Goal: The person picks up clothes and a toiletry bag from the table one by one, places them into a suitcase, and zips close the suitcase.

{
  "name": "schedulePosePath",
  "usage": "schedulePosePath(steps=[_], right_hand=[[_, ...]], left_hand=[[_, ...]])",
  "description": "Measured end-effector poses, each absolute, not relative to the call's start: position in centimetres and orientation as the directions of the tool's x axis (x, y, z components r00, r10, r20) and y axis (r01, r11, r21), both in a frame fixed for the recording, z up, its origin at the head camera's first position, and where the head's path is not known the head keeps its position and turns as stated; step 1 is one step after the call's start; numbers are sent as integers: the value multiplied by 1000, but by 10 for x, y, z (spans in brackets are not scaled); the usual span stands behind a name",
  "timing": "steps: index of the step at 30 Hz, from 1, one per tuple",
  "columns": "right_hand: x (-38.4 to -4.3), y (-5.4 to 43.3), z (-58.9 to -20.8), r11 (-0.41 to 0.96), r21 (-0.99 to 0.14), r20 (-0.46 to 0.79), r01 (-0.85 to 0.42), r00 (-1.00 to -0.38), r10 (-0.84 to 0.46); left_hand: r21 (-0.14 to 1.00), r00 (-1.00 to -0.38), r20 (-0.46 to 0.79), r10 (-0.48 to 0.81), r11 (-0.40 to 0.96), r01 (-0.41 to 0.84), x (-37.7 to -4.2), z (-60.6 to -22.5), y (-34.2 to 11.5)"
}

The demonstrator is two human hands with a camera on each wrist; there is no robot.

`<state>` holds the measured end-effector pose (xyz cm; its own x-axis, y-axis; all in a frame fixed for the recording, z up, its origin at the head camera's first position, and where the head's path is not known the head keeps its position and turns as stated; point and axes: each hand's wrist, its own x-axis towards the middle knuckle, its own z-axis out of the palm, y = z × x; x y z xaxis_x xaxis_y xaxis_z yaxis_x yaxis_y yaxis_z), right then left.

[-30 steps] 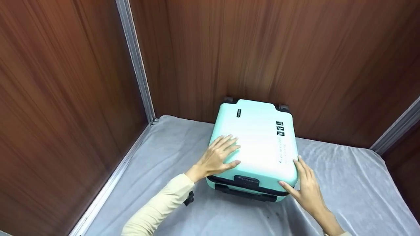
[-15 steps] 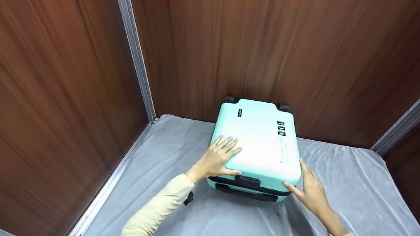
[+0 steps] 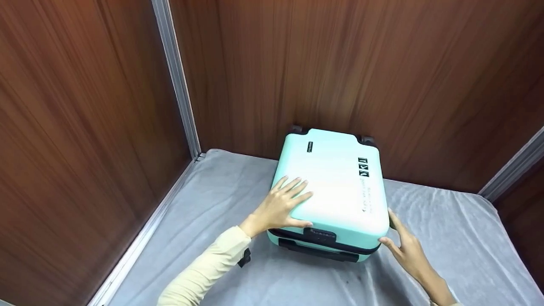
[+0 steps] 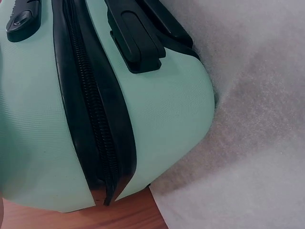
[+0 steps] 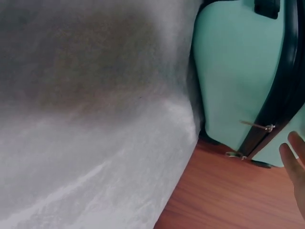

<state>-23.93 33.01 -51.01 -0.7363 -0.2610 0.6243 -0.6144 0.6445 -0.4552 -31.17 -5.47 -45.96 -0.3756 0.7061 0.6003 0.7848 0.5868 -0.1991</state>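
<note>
A mint-green hard-shell suitcase (image 3: 329,174) lies flat, its wheels toward the back wall and its black carry handle (image 3: 318,250) facing me. My left hand (image 3: 278,208) rests on the lid's near left part, fingers spread, thumb at the front edge by the black lock (image 3: 321,235). At the near right corner is my right hand (image 3: 410,250), thumb by the corner and fingers extended along the right side. In the right wrist view two metal zipper pulls (image 5: 269,128) show near the fingers (image 5: 296,174). The left wrist view shows the black zipper (image 4: 95,109) closed.
Grey cloth (image 3: 229,191) covers the surface beneath the suitcase. Brown wood-grain panels (image 3: 263,63) rise behind and at both sides, joined by metal corner strips (image 3: 176,72). The suitcase's wheels (image 3: 297,129) sit close to the back panel.
My right hand has slid off the lid's corner, moving right and slightly down along the suitcase's side. My left thumb has dropped to the front edge. The suitcase stays about where it was.
</note>
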Motion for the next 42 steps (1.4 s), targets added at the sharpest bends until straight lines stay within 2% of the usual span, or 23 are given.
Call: schedulePosePath(steps=[3,6,11,19,31,42], right_hand=[[-242,334,-513,633,-424,674,-648,-692,-257],[-245,335,-517,676,-389,710,-626,-671,-212],[-250,333,-525,734,-403,687,-547,-710,-152],[-257,327,-531,760,-444,587,-475,-795,-154],[-266,321,-535,780,-427,595,-457,-792,-138],[-257,329,-530,839,-374,600,-395,-793,-106]], left_hand=[[-195,-382,600,703,592,782,-311,-460,-55],[-190,-390,595,702,595,781,-311,-460,-55],[-185,-388,598,702,592,785,-311,-461,-54],[-186,-379,605,700,587,788,-311,-461,-54],[-210,-350,610,711,570,794,-314,-460,-57],[-225,-373,580,724,583,781,-311,-456,-55]])
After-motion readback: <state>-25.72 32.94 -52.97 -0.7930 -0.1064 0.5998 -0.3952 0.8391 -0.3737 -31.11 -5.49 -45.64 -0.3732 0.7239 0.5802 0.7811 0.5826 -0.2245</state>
